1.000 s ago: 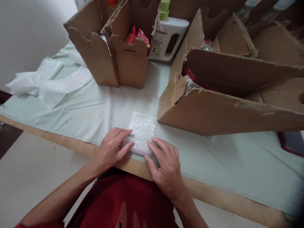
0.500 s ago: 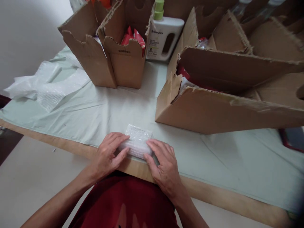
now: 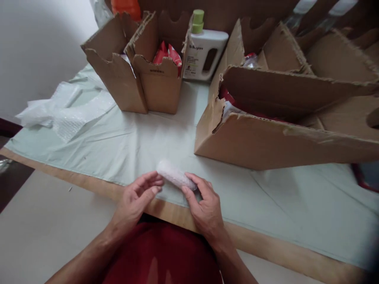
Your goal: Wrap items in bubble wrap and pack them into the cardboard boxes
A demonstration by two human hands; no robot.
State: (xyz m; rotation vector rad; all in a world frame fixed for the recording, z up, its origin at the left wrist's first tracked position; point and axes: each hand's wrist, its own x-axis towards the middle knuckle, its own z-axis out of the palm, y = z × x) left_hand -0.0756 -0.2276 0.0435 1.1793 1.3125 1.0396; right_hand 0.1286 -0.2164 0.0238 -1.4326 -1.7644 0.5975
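Observation:
A roll of bubble wrap (image 3: 175, 176) lies slantwise over the near edge of the cloth-covered table (image 3: 160, 134), its far-left end raised or pointing away from me. My right hand (image 3: 205, 199) grips its right end between thumb and fingers. Close to the roll's left end is my left hand (image 3: 142, 193), fingers curved and apart from the thumb, holding nothing. Whether anything is wrapped inside the roll cannot be made out.
Loose bubble wrap sheets (image 3: 69, 112) lie at the left. Two narrow cardboard boxes (image 3: 161, 88) stand at the back, beside a white bottle (image 3: 204, 51) with a green cap. A large cardboard box (image 3: 266, 138) takes up the right side. A dark-edged object (image 3: 365, 173) sits at far right.
The flat loose end of the bubble wrap is now rolled up. My left hand has let go of the roll, which has turned aslant in my right hand.

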